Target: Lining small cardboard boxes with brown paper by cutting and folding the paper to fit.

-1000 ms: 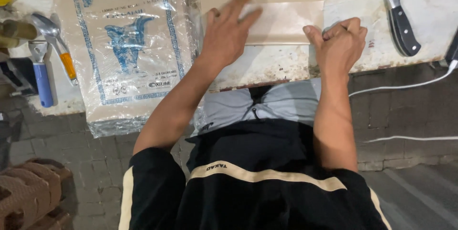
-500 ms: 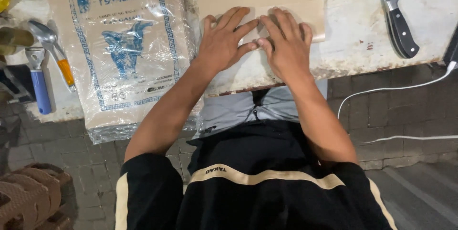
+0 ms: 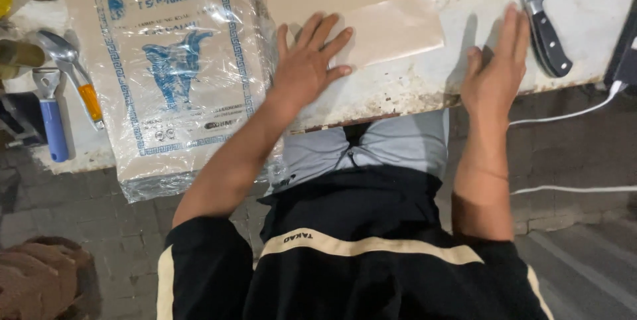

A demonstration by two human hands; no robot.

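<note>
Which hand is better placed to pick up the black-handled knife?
The right hand: it lies flat on the table right beside the knife. The left hand rests on the brown paper sheet, farther away.

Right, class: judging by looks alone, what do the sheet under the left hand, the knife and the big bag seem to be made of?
Sheet under the left hand: probably brown paper, matte, with a crisp folded edge.
Knife: likely steel blade, grey and dull-shiny; black handle, plastic or wood, unclear.
Bag: clear plastic film, glossy and wrinkled, with blue print.
</note>
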